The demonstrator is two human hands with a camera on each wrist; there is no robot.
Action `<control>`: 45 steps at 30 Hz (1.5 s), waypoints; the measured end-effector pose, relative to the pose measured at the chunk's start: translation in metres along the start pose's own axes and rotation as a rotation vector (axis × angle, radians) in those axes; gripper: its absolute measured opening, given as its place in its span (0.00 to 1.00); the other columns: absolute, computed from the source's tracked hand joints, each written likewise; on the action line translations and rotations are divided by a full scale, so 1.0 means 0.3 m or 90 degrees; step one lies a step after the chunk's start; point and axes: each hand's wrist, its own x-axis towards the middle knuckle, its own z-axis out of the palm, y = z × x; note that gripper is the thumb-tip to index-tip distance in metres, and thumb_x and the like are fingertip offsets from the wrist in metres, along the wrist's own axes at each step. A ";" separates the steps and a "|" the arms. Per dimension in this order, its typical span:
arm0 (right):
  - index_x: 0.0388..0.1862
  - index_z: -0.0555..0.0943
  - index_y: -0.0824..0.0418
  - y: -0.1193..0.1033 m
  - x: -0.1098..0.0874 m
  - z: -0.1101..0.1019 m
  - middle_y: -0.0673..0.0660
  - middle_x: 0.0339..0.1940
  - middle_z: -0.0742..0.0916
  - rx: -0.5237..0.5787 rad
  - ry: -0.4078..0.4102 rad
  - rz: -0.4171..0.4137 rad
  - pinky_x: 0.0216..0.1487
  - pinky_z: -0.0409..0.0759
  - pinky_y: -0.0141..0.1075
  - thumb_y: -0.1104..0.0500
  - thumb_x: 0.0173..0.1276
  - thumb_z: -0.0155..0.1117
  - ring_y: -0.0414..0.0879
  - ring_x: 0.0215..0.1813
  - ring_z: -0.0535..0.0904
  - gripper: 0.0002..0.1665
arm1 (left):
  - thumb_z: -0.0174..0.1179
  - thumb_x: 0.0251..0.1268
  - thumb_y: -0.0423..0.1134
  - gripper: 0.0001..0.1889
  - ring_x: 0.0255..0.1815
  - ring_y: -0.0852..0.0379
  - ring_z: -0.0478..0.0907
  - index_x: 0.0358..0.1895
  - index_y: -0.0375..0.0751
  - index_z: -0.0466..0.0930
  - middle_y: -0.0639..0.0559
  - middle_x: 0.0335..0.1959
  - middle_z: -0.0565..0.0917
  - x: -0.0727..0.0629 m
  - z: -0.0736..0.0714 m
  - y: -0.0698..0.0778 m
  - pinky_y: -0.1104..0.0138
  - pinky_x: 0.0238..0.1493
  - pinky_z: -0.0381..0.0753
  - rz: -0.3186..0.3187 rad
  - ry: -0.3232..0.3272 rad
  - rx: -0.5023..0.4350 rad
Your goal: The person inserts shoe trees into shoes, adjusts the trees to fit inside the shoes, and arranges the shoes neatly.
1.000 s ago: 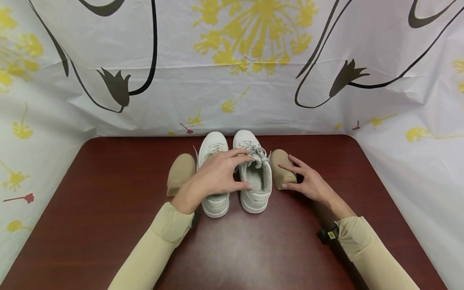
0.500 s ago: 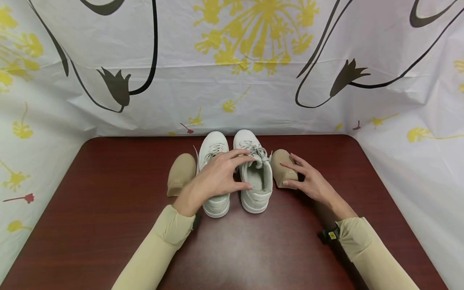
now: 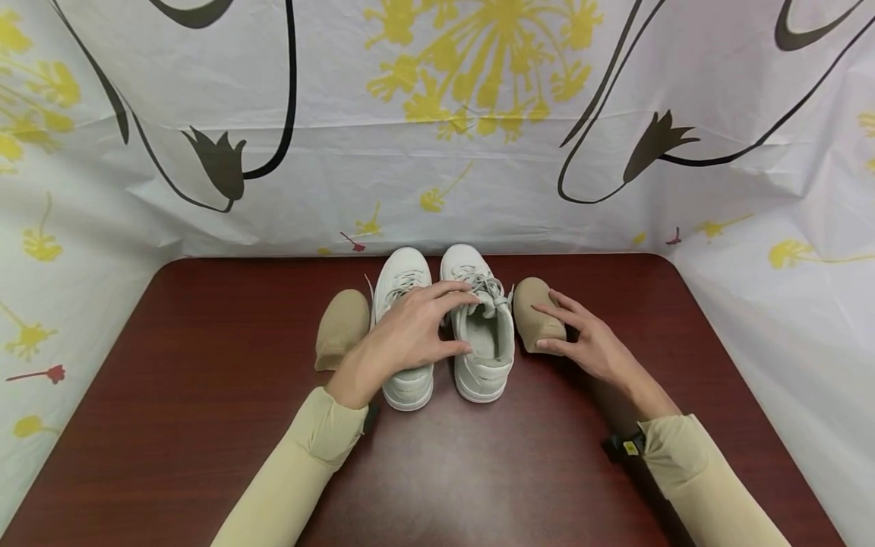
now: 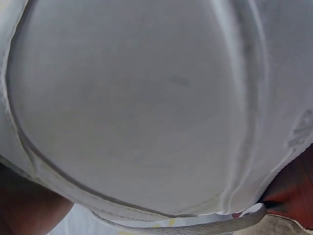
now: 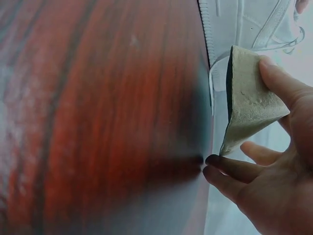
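Observation:
My left hand (image 3: 410, 327) reaches across the left white sneaker (image 3: 408, 391). Its fingers and thumb are spread wide over the opening of the right white sneaker (image 3: 482, 384), fingertips by the tongue and thumb near the heel collar. White shoe leather (image 4: 132, 107) fills most of the left wrist view. To the right, my right hand (image 3: 593, 343) holds a beige, toe-shaped shoe insert (image 3: 533, 308) between thumb and fingers. In the right wrist view the insert (image 5: 252, 90) stands tilted, thumb against one face. A matching beige insert (image 3: 344, 323) lies left of the shoes.
The dark red wooden table (image 3: 205, 425) is bordered behind and at the sides by a white sheet (image 3: 328, 197) with flower prints. Both sneakers stand toe-first close to the sheet at the back. Laces (image 3: 488, 285) stick out beside the shoes.
My right hand has shifted slightly right, and the beige insert has moved with it, a little away from the right sneaker. My left hand stays nearly still.

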 end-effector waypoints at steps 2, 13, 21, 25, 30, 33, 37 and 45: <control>0.69 0.76 0.51 -0.006 -0.002 -0.003 0.63 0.77 0.65 0.003 0.003 -0.001 0.65 0.63 0.59 0.51 0.62 0.74 0.61 0.76 0.59 0.36 | 0.76 0.50 0.52 0.32 0.65 0.50 0.74 0.61 0.51 0.80 0.51 0.67 0.74 -0.001 0.001 -0.001 0.54 0.65 0.71 0.002 0.001 0.003; 0.68 0.77 0.50 -0.028 -0.010 -0.022 0.63 0.76 0.66 0.018 0.011 0.002 0.64 0.63 0.57 0.52 0.60 0.76 0.61 0.76 0.60 0.36 | 0.75 0.51 0.53 0.30 0.65 0.48 0.73 0.60 0.53 0.81 0.51 0.69 0.72 -0.003 0.007 -0.003 0.53 0.65 0.70 -0.005 -0.006 0.009; 0.68 0.77 0.47 -0.038 -0.019 -0.034 0.60 0.76 0.67 0.041 0.018 0.033 0.66 0.63 0.56 0.52 0.60 0.76 0.58 0.76 0.61 0.36 | 0.75 0.51 0.53 0.31 0.66 0.48 0.72 0.61 0.52 0.80 0.50 0.70 0.71 0.001 0.005 -0.007 0.53 0.66 0.69 -0.014 -0.016 0.000; 0.67 0.78 0.46 -0.052 -0.026 -0.046 0.59 0.75 0.68 0.032 0.024 0.045 0.64 0.64 0.51 0.51 0.59 0.77 0.57 0.75 0.62 0.35 | 0.75 0.51 0.53 0.32 0.66 0.48 0.73 0.62 0.51 0.80 0.50 0.70 0.71 0.004 0.006 -0.010 0.54 0.66 0.69 -0.013 -0.017 -0.005; 0.66 0.79 0.45 -0.070 -0.035 -0.060 0.57 0.75 0.70 0.033 0.032 0.052 0.62 0.63 0.30 0.50 0.58 0.78 0.54 0.75 0.64 0.35 | 0.76 0.51 0.53 0.33 0.65 0.48 0.74 0.63 0.52 0.79 0.51 0.70 0.72 0.005 0.006 -0.012 0.55 0.65 0.71 -0.015 -0.018 -0.008; 0.66 0.79 0.44 -0.075 -0.039 -0.065 0.56 0.74 0.71 0.031 0.033 0.049 0.59 0.61 0.22 0.50 0.58 0.78 0.54 0.75 0.64 0.35 | 0.76 0.51 0.53 0.33 0.64 0.47 0.75 0.63 0.52 0.79 0.51 0.70 0.72 0.006 0.006 -0.015 0.56 0.65 0.71 -0.015 -0.018 -0.009; 0.66 0.79 0.44 -0.080 -0.042 -0.068 0.55 0.74 0.71 0.025 0.029 0.052 0.59 0.60 0.22 0.50 0.58 0.78 0.53 0.75 0.64 0.35 | 0.76 0.51 0.53 0.33 0.64 0.47 0.75 0.63 0.52 0.79 0.51 0.70 0.72 0.006 0.005 -0.017 0.57 0.65 0.72 -0.017 -0.021 -0.013; 0.67 0.78 0.43 -0.108 -0.055 -0.075 0.54 0.74 0.71 0.025 0.020 0.048 0.55 0.62 0.17 0.50 0.58 0.78 0.53 0.73 0.66 0.36 | 0.75 0.52 0.53 0.33 0.64 0.46 0.75 0.63 0.51 0.79 0.50 0.70 0.72 0.005 0.003 -0.016 0.55 0.65 0.71 -0.014 -0.019 -0.018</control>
